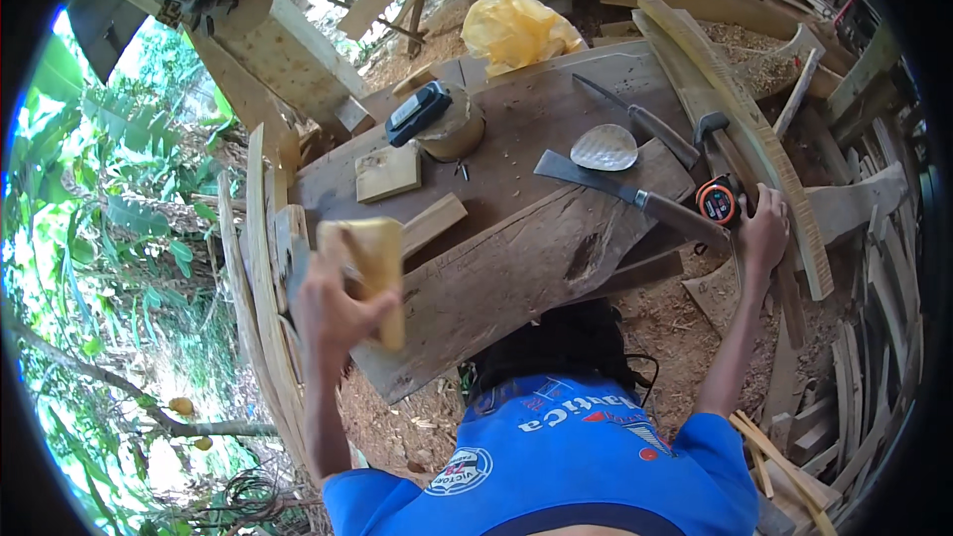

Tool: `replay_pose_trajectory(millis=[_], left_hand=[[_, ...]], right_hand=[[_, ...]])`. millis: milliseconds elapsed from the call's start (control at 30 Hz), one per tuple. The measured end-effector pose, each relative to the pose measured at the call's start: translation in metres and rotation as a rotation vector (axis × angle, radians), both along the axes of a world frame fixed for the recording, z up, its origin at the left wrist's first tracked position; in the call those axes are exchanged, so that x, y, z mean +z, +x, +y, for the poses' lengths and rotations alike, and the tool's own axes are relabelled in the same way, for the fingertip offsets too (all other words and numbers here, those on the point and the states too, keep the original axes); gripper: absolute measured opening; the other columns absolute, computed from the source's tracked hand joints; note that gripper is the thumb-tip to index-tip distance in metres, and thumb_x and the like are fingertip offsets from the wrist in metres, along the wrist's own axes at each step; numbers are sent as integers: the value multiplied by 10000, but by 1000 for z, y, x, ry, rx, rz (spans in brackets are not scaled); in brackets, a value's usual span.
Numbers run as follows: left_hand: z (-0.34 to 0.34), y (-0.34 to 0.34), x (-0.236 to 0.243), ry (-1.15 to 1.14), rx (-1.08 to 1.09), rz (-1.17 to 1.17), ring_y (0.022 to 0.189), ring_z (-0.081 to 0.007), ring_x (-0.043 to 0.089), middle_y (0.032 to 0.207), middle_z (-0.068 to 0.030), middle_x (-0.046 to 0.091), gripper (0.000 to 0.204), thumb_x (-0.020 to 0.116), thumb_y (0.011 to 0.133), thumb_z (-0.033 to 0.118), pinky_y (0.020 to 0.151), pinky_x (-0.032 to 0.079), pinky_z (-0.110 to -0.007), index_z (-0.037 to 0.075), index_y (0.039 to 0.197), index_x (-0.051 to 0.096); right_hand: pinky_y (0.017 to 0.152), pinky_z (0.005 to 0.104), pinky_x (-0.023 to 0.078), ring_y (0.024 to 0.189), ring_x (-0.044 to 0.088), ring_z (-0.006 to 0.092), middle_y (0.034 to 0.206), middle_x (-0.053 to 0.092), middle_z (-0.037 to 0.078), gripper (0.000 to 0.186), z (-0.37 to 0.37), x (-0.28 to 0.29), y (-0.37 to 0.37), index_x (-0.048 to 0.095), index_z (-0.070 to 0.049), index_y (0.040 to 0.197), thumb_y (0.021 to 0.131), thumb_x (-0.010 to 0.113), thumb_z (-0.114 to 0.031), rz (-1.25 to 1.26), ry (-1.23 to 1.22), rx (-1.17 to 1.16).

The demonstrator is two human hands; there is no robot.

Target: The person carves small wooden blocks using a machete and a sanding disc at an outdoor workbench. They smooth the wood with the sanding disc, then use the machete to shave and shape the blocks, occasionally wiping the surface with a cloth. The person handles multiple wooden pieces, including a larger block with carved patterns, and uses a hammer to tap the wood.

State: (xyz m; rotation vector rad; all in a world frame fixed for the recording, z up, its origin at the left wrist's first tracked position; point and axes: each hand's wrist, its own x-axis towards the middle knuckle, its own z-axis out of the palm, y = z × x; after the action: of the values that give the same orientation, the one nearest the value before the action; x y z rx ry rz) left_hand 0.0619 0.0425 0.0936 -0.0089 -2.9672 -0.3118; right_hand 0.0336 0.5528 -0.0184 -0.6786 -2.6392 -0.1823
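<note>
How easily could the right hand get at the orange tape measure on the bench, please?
Probably easily: the right hand rests right beside the tape measure, with nothing between them; only the machete handle lies close by.

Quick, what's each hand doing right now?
Left hand: closed around a pale wooden block, held up.
Right hand: resting on the long curved wooden strip, beside the orange tape measure; grip cannot be told.

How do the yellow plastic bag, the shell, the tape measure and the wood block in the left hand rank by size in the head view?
1. Yellow plastic bag
2. Wood block in the left hand; it is nearer the camera, so its lead over the shell is unsure
3. Shell
4. Tape measure
</note>
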Motion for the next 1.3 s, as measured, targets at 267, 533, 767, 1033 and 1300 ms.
replay_pose_trajectory(millis=[267, 533, 767, 1033, 1300], left_hand=[[-97, -96, -21, -285, 306, -34, 922, -383, 591, 985, -246, 603, 803, 718, 622, 457, 792, 480, -436, 72, 1268, 437], [-8, -50, 52, 83, -120, 395, 860, -308, 614, 955, -131, 626, 196, 600, 792, 67, 746, 478, -345, 24, 982, 615], [68, 36, 50, 515, -681, 506, 624, -110, 540, 835, -67, 599, 236, 612, 687, -41, 521, 416, -207, 115, 841, 698], [85, 4, -20, 559, -674, 550, 737, -197, 577, 934, -131, 584, 248, 645, 710, 64, 594, 469, -289, 73, 958, 654], [9, -34, -120, -4, -9, 89, 1100, -290, 447, 1158, -125, 494, 569, 600, 795, 419, 943, 284, -431, 120, 1258, 456]], right_hand=[[844, 370, 449, 1056, 525, 212, 1082, 544, 54, 375, -7, -3, -7, 538, -100, 1116, 831, 555, -343, 13, -42, 21], [872, 368, 440, 1075, 518, 250, 1129, 543, 98, 367, 10, 4, 3, 543, -70, 1131, 832, 558, -283, 101, -133, 131], [923, 371, 395, 1093, 496, 316, 1150, 531, 164, 519, -129, 102, 47, 544, 6, 1136, 697, 682, -233, 530, -954, 669], [746, 367, 476, 839, 606, 340, 920, 610, 166, 490, -237, 46, 53, 506, -49, 1146, 701, 681, -156, -138, -1276, 1414], [790, 392, 415, 881, 538, 253, 968, 558, 153, 343, -117, 89, 17, 547, 16, 1056, 830, 630, -228, 940, -747, 450]])
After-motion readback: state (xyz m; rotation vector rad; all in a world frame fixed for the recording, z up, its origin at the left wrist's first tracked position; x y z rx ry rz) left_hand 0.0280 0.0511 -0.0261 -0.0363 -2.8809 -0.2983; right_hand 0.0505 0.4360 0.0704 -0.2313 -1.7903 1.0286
